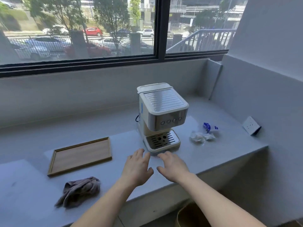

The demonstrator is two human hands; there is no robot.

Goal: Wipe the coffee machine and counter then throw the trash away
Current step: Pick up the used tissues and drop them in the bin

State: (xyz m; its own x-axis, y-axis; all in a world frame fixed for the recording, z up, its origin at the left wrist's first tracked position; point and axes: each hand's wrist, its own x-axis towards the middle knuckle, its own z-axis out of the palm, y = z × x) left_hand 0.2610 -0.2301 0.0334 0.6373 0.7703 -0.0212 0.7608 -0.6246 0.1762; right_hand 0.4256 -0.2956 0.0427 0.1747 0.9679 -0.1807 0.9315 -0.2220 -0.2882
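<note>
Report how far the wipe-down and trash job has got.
Nothing looks done. The grey cloth lies untouched on the counter. Both hands, left and right, are open and empty in front of the coffee machine. Crumpled tissues and a blue wrapper await binning.

the pale grey stone tabletop (213, 154) carries a cream and steel coffee machine (161, 115), an empty wooden tray (80, 155), a crumpled grey cloth (80, 190), white crumpled tissues (201, 137) and a blue-white wrapper (209, 126).

Bright window (78, 30) daylight, bowed edges
</note>
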